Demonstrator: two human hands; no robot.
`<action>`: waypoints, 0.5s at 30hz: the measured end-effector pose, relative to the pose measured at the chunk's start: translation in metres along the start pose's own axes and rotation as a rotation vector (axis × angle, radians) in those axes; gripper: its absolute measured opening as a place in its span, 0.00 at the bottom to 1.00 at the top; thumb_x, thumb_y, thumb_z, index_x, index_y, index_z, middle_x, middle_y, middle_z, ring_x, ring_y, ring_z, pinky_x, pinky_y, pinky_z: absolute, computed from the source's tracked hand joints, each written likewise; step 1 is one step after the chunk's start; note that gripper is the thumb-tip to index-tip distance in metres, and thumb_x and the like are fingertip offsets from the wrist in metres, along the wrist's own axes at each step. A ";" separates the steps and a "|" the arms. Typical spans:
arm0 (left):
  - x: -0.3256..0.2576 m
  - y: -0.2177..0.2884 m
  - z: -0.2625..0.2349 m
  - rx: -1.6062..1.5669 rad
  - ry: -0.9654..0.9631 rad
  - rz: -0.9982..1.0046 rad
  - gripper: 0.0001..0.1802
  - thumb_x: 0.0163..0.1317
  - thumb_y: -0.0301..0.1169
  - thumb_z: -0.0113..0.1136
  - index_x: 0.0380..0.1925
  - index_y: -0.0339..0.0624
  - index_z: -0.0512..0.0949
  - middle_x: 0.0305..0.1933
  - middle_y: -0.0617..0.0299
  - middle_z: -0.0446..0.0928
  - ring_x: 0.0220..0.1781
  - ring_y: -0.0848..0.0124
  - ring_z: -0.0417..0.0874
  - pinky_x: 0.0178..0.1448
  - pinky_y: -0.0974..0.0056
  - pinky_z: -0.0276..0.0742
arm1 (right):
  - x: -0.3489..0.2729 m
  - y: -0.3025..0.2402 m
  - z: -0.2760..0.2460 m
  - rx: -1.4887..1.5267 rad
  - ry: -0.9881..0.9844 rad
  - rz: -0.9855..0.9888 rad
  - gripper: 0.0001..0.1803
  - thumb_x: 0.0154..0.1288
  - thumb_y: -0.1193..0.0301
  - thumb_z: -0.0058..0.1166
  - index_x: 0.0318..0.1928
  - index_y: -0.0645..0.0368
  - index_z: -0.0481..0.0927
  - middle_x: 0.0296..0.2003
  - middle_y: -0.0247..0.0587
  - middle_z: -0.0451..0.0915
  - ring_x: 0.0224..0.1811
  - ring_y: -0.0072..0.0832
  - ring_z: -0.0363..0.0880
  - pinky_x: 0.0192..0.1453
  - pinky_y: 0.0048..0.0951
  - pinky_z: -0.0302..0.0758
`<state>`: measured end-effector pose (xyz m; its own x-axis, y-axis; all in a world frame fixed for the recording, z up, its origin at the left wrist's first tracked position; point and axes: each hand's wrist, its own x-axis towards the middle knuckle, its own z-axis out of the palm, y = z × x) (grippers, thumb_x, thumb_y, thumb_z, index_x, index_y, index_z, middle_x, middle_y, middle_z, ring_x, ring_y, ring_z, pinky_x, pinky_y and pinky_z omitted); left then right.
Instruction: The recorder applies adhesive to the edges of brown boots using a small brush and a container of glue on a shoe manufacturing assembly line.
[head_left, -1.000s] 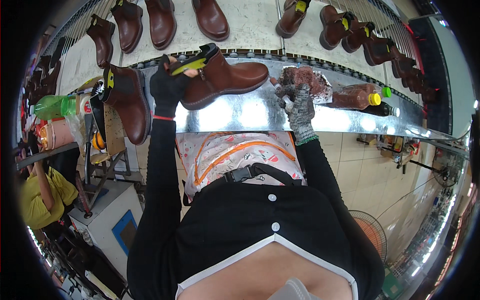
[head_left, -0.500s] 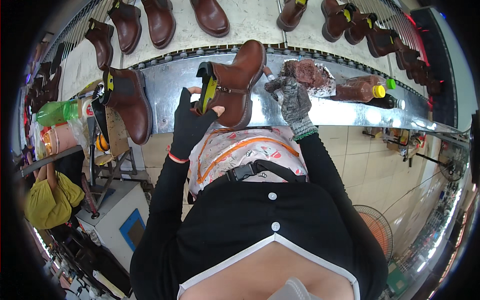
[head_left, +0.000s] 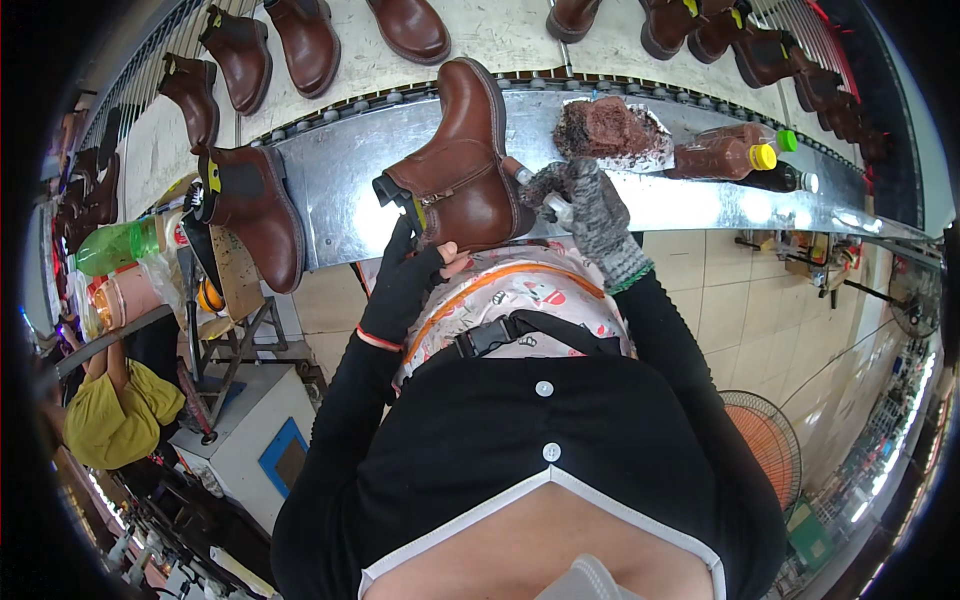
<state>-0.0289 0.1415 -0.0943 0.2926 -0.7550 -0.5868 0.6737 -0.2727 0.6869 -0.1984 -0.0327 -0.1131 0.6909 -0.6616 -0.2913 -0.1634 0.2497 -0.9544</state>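
A brown leather ankle boot (head_left: pixel 462 150) with a side zip lies on its side over the metal ledge, toe pointing away. My left hand (head_left: pixel 412 280), in a black fingerless glove, is closed around the boot's top opening, its thumb side against the leather. My right hand (head_left: pixel 598 222), in a grey knitted glove, grips a slim brush-like tool (head_left: pixel 522 174) with a brown tip and a pale handle. That tip is at the edge of the boot's sole, apparently touching it. Another brown boot (head_left: pixel 255 205) with a dark elastic panel stands at the ledge's left end.
A brown-stained sponge-like block (head_left: pixel 612 130) rests on a white wrapper. Beside it lie brown-filled bottles (head_left: pixel 715 157) with yellow and green caps. Several boots (head_left: pixel 302 45) stand on the conveyor (head_left: pixel 500 35) beyond the metal ledge (head_left: pixel 345 195). A fan (head_left: pixel 765 440) stands at lower right.
The boot has turned anticlockwise and its opening has come nearer me. My left hand has moved right and nearer with it. My right hand has shifted slightly right and nearer.
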 end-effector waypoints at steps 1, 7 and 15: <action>0.000 -0.002 0.002 -0.019 0.005 0.007 0.29 0.55 0.20 0.56 0.58 0.45 0.61 0.48 0.58 0.72 0.44 0.69 0.78 0.46 0.66 0.80 | 0.003 -0.003 -0.003 -0.472 -0.019 -0.243 0.27 0.69 0.52 0.34 0.34 0.61 0.80 0.30 0.38 0.80 0.32 0.25 0.76 0.41 0.28 0.72; -0.001 -0.003 0.011 0.020 -0.013 -0.011 0.34 0.58 0.19 0.52 0.64 0.48 0.55 0.51 0.54 0.71 0.44 0.65 0.79 0.48 0.65 0.78 | -0.017 -0.027 -0.024 -0.156 -0.110 0.088 0.22 0.69 0.56 0.38 0.36 0.64 0.76 0.32 0.37 0.78 0.34 0.23 0.74 0.44 0.25 0.72; 0.001 -0.004 0.026 -0.037 0.009 -0.018 0.29 0.58 0.23 0.52 0.60 0.45 0.57 0.47 0.57 0.70 0.42 0.68 0.79 0.47 0.68 0.77 | -0.057 -0.045 -0.019 -0.694 -0.145 -0.181 0.10 0.58 0.67 0.49 0.32 0.60 0.79 0.29 0.42 0.80 0.31 0.35 0.78 0.39 0.31 0.74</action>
<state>-0.0489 0.1261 -0.0866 0.2859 -0.7449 -0.6027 0.7036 -0.2638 0.6598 -0.2437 -0.0201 -0.0545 0.8277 -0.5380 -0.1596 -0.4134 -0.3922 -0.8218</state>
